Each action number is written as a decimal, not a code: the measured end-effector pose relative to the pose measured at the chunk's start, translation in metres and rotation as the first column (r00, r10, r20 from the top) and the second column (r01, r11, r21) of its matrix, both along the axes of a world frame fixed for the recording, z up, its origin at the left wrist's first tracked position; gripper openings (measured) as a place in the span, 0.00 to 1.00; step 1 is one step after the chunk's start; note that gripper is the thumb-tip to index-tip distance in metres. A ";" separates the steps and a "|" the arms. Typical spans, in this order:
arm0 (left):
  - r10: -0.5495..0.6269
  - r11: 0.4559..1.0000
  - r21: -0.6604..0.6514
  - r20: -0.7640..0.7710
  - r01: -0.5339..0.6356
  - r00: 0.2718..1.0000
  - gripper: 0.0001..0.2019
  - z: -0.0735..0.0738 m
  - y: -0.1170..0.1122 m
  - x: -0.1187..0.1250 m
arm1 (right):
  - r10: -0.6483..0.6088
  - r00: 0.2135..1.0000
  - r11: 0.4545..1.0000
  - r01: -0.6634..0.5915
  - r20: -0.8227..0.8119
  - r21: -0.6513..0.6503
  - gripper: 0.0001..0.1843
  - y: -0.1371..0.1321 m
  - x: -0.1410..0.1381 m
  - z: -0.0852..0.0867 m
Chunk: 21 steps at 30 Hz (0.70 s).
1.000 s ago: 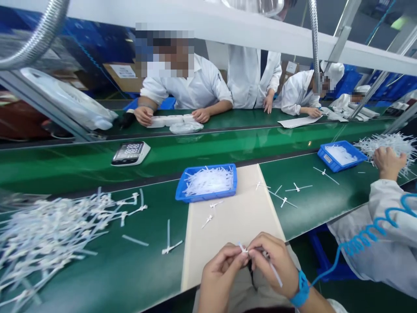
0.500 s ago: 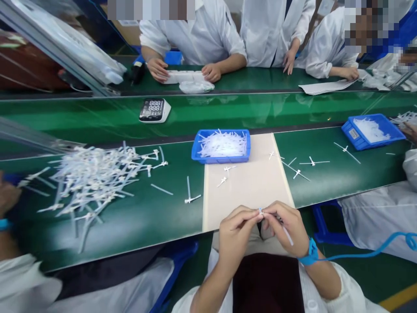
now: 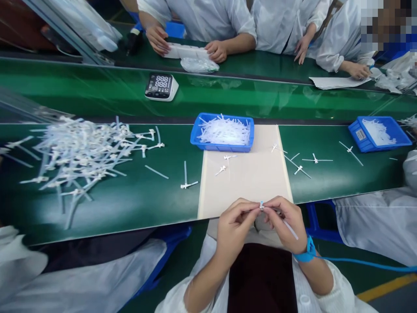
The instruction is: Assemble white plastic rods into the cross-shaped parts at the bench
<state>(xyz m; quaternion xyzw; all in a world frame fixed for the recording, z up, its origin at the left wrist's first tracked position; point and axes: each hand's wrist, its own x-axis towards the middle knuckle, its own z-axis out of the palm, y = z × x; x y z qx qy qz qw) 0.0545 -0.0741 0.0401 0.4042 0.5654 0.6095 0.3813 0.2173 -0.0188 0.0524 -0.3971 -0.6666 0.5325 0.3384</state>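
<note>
My left hand [image 3: 235, 224] and my right hand [image 3: 284, 221] meet fingertip to fingertip just below the near edge of a beige mat [image 3: 244, 184]. Both pinch a small white plastic tie [image 3: 261, 204] between them; its thin tail [image 3: 289, 229] runs down past my right palm. A blue strap [image 3: 306, 252] with a blue cord circles my right wrist. A blue tray [image 3: 222, 131] heaped with white ties stands at the mat's far end. Two loose ties [image 3: 224, 164] lie on the mat.
A big pile of white ties [image 3: 81, 152] covers the green bench at left. More ties [image 3: 302, 161] lie at right, near a second blue tray [image 3: 378, 132]. A digital monitor [image 3: 161, 85] sits on the green belt. People in white coats work across it and on both sides.
The view has tipped downward, so the bench and trays sit higher in the picture. My hands stay together on the tie, close to my lap.
</note>
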 end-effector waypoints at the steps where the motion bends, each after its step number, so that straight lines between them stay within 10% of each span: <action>1: -0.003 1.000 0.014 -0.003 0.003 1.000 0.05 0.000 0.000 0.000 | 0.001 1.000 1.000 -0.002 0.017 0.023 0.06 0.000 0.000 0.001; 9: -0.046 0.997 0.053 -0.037 0.048 0.998 0.06 0.006 0.004 -0.005 | -0.002 0.999 0.995 -0.003 0.054 0.097 0.09 0.002 0.001 0.000; 21: 0.042 0.986 -0.167 0.344 0.017 0.938 0.09 -0.021 0.009 -0.003 | 0.034 0.982 0.945 -0.091 -0.184 -0.313 0.19 0.013 0.017 -0.016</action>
